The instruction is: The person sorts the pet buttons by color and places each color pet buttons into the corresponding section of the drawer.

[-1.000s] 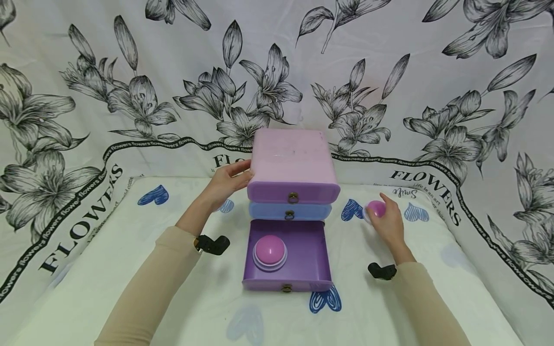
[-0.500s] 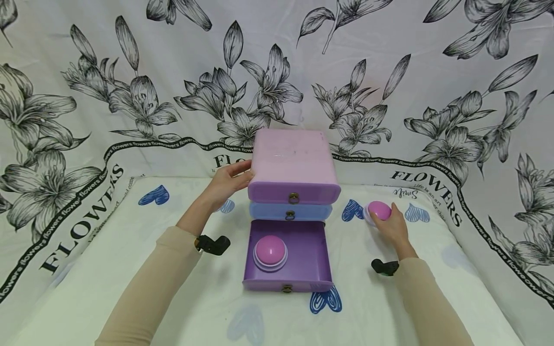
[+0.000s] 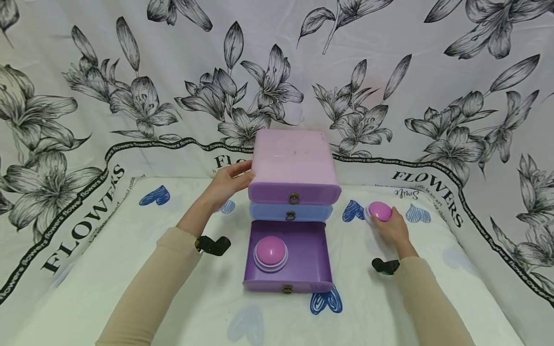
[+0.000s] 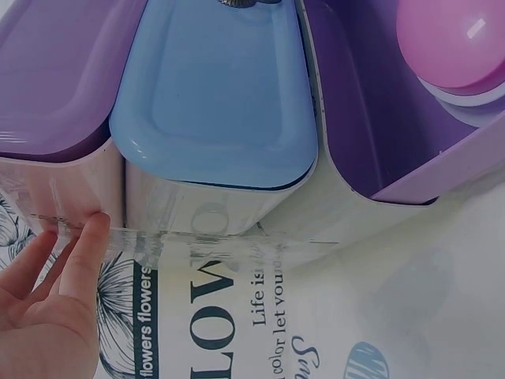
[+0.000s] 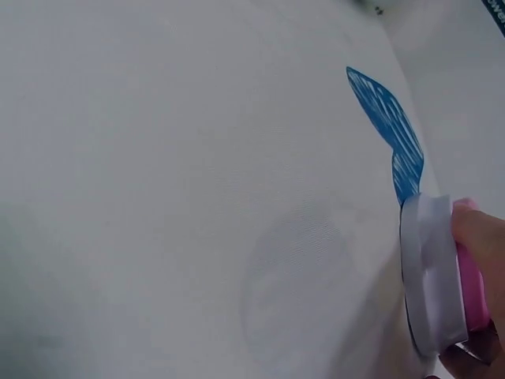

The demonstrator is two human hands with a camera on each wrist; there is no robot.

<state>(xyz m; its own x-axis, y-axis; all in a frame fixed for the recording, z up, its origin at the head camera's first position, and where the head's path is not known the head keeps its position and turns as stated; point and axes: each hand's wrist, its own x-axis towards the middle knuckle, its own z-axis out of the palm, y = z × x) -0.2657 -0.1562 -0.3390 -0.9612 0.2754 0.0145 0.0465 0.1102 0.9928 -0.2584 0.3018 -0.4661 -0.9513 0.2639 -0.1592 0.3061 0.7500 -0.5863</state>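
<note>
A small drawer chest point(image 3: 294, 156) with a pink top stands on the bedspread. Its purple top drawer and blue middle drawer are closed, while the purple bottom drawer point(image 3: 305, 257) is pulled out. Inside that drawer, to the left, sits a round push button point(image 3: 270, 251) with a pink dome and white base. My left hand point(image 3: 227, 183) touches the chest's left side near the top, its fingertips on the pale casing in the left wrist view. Off to the right, my right hand point(image 3: 394, 228) holds a second pink-domed button point(image 5: 432, 276) by its edge; some fingers are hidden.
White fabric with blue hearts point(image 3: 154, 195) covers the surface. Behind the chest rises a white cloth point(image 3: 207, 48) printed with black flowers. Each drawer front has a small metal ring pull point(image 3: 287, 289).
My right hand has shifted slightly right and down around the second button, whose pink dome now shows more fully. The left hand and the chest stay put.
</note>
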